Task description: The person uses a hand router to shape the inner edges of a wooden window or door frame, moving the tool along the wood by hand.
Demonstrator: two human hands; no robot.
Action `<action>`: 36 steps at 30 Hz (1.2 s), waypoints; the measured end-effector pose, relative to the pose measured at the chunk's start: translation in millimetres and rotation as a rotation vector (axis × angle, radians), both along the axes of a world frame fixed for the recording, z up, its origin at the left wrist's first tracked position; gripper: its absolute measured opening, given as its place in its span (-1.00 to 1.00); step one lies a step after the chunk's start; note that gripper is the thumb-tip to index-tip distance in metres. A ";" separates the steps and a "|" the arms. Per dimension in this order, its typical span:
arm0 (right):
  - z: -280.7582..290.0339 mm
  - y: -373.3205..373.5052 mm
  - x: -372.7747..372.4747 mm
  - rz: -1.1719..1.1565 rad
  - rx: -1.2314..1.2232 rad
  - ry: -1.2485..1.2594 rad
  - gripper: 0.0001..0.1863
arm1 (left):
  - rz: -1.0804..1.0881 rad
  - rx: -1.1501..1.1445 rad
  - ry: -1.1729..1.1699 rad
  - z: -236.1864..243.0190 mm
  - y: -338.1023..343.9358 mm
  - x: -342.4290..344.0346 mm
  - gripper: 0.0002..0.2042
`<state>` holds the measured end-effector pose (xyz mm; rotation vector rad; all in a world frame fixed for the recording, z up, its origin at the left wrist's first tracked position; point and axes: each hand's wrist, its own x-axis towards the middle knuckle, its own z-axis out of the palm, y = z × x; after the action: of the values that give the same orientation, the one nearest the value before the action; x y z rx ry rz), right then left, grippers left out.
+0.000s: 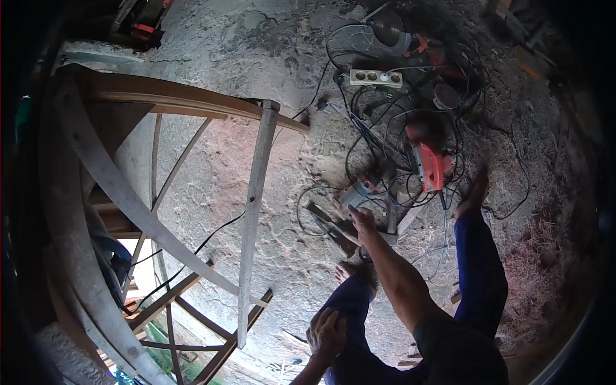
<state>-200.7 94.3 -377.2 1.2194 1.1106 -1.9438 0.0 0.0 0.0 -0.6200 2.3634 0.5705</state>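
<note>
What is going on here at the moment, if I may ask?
The person's right hand reaches down to a small grey power tool on the ground; whether it grips the tool is unclear. The left hand rests on the left leg. Farther off lie a red power tool, tangled cables and a pale power strip. A wooden frame is at the left.
</note>
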 end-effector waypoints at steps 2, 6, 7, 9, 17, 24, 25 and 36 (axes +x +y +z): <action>27.3 -30.7 3.9 0.039 0.136 0.056 -0.43 | 0.096 -0.033 0.047 47.1 10.3 8.6 -0.63; -44.2 -54.7 -47.5 -0.144 0.364 0.291 -0.49 | 0.045 -0.018 0.094 -19.8 -22.2 2.6 -0.65; -43.1 -53.4 -50.9 -0.170 0.322 0.320 -0.51 | 0.050 -0.021 0.086 -21.7 -21.5 3.1 -0.65; -33.5 -43.6 -63.6 -0.239 0.250 0.392 -0.54 | 0.043 -0.013 0.085 -24.8 -18.9 -3.4 -0.65; 194.5 47.5 -33.3 0.205 -0.251 0.277 -0.62 | -0.014 0.044 0.014 -34.3 8.6 -42.6 -0.63; 517.7 221.3 -75.7 1.075 0.157 0.689 -0.28 | 0.011 0.438 0.125 -19.4 91.4 -102.3 -0.74; 539.3 251.0 -60.8 0.977 0.314 0.674 -0.28 | -0.154 0.353 0.049 -20.8 103.3 -124.7 -0.71; 688.0 542.3 -120.2 -0.287 0.059 0.214 -0.70 | -0.966 0.519 0.541 82.7 365.1 -439.4 -0.85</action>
<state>-320.9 636.6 310.7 1.2830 1.1566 -2.3174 -439.4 365.1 82.7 0.9723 2.4432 0.8849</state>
